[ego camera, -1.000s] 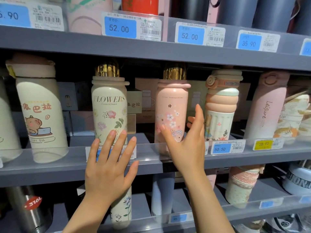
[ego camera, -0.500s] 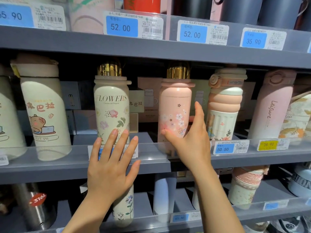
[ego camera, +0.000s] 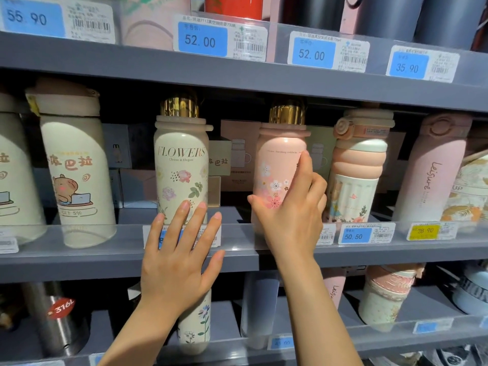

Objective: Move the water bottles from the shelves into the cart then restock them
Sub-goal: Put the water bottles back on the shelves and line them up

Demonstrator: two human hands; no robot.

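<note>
Curling the right hand round the lower body of the pink blossom bottle, thumb on its left side, index finger reaching up its right side, remaining fingers tucked behind, likely readying to lift it over the clear shelf lip that is keeping the row from sliding off. Holding the left hand flat and spread, fingers straight, gripping nothing, fingertips lying over the lip and the foot of the cream FLOWERS bottle, probably lining up for the next pick or steadying that neighbour. Angling both forearms up from the bottom edge, wrists fairly straight, palms facing the shelf. Standing upright on the middle shelf, gold caps on top, both bottles are sitting apart from each other, with a capybara bottle to the left and a ribbed peach bottle just beside the gripped one on the right. Showing blue price tags on the shelf above; no cart showing anywhere in this view
</note>
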